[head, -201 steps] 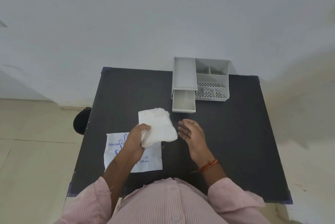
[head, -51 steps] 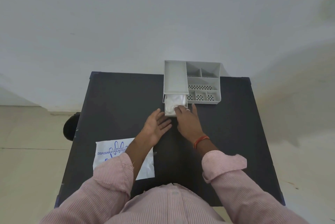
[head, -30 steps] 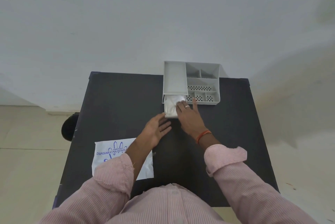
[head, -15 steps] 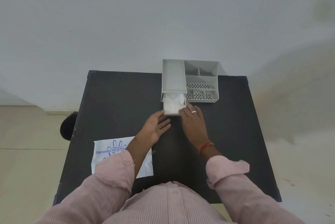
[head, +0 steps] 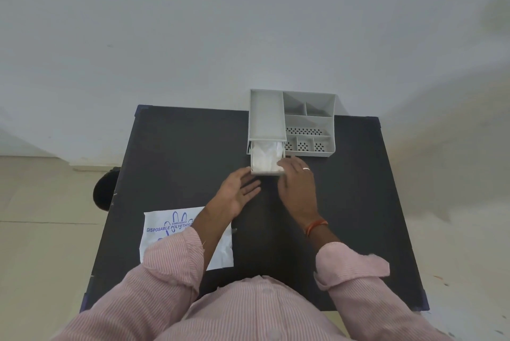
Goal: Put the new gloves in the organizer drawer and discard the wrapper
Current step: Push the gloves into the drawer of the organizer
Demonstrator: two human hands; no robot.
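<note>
Both arms stretched forward from rolled pink striped sleeves, forearms bare. Left hand open, palm turned up and inward, fingers loosely spread and pointing ahead to the right, thumb uppermost. Right hand palm down, fingers extended forward and close together, ring on one finger, orange thread band at the wrist. Hands side by side, just apart, right reaching slightly further than left. Nothing gripped in either hand.
</note>
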